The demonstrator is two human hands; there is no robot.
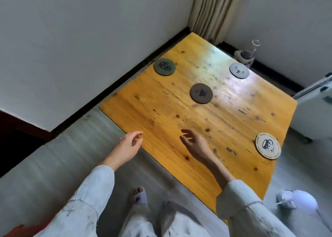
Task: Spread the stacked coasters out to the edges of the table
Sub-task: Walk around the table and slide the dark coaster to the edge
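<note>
Round coasters lie apart on the orange wooden table. A green coaster sits at the far left edge. At the far right edge lies a grey coaster. A cream coaster with a mug print rests by the near right edge. A brown coaster lies near the table's middle. My left hand hovers at the near left edge, fingers apart and holding nothing. My right hand hovers over the near part of the table, also with nothing in it.
White walls close the left and far sides, with a striped curtain in the corner. A glass item stands on the floor beyond the far right edge. A white appliance stands to the right. A white round object lies on the floor at lower right.
</note>
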